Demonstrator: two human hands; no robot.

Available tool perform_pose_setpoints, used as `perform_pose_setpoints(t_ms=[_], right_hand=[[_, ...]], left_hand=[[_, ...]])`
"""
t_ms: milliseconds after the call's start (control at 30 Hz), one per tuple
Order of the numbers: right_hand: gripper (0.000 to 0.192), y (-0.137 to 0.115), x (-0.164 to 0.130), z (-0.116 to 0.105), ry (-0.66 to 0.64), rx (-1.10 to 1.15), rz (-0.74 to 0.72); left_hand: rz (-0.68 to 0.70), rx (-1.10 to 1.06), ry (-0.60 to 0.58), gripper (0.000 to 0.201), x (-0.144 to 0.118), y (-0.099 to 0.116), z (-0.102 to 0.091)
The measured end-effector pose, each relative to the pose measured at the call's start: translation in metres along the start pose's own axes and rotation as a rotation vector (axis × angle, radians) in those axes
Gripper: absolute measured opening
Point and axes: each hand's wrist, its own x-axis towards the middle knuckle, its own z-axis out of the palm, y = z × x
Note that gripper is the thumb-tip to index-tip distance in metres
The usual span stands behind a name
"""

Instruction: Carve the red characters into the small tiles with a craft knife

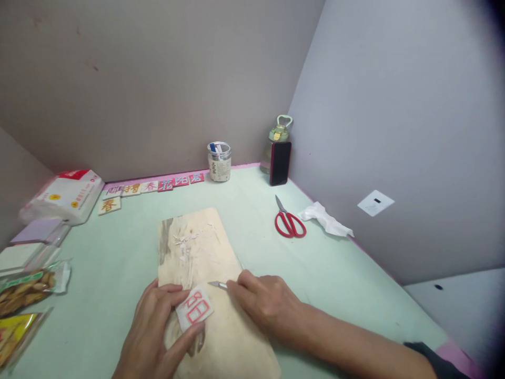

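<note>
Left hand (155, 329) pinches a small white block w/ red character (194, 308) — thumb below, fingers on top — flat on the wooden board (197, 247) at desk centre. Right hand (268, 302), fingers closed round a carving knife (218, 285), blade tip just beside the block's upper edge — shavings (189, 239) farther up.

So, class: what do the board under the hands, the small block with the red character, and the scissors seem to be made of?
The board looks like unfinished pale wood: visible grain, matte surface, white shavings on it. The small block, held by the left hand, seems soft white rubber or similar, judging by those shavings; uncertain. The scissors have shiny grey metal blades and glossy red handles, probably plastic.
</note>
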Motion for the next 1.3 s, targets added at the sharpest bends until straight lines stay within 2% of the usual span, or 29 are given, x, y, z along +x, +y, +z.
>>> perform_pose_setpoints(t_ms=[100,233,467,767,900,1033,1167,1300], right_hand=[[0.017,0.005,0.0,0.0,0.013,0.083,0.045],[0.023,0.005,0.0,-0.007,-0.015,0.178,-0.007],[0.023,0.004,0.0,-0.012,-0.094,0.165,-0.025],[0.017,0.002,0.001,-0.003,-0.022,0.077,-0.049],[0.02,0.01,0.003,0.004,0.04,0.057,0.052],[0.024,0.016,0.004,0.002,0.072,0.241,0.134],[0.022,0.016,0.004,-0.01,-0.016,0.448,0.099],[0.024,0.017,0.004,-0.017,-0.056,0.415,0.056]], left_hand=[[-0.008,-0.002,-0.022,0.037,-0.003,-0.002,0.0],[-0.042,-0.016,-0.024,0.037,-0.006,-0.003,0.003],[-0.08,-0.072,-0.026,0.039,-0.009,-0.005,0.008],[-0.112,-0.103,-0.067,0.039,-0.015,-0.007,0.009],[-0.099,-0.08,-0.064,0.039,-0.014,-0.009,0.01],[-0.089,-0.065,-0.047,0.038,-0.012,-0.006,0.01],[-0.054,-0.079,-0.042,0.036,-0.01,-0.005,0.006],[0.005,-0.079,-0.129,0.046,-0.008,-0.011,0.001]])
